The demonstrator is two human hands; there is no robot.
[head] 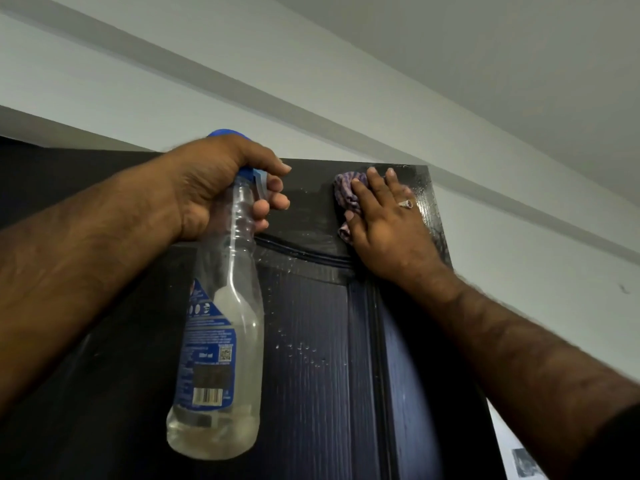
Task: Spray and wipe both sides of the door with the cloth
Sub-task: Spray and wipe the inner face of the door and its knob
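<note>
A dark panelled door (311,358) fills the lower middle of the view, its top edge close above my hands. Spray droplets speckle its upper panel. My left hand (221,188) grips the neck and trigger of a clear spray bottle (221,341) with a blue head and blue label, a little liquid at its bottom. My right hand (384,223), wearing a ring, presses a purple cloth (348,197) flat against the door's top right corner with straight fingers. Most of the cloth is hidden under the palm.
A grey-white wall (536,254) runs to the right of the door's edge, and the ceiling with a beam (242,88) passes overhead. A dark frame or surface (52,174) lies at the left behind my left forearm.
</note>
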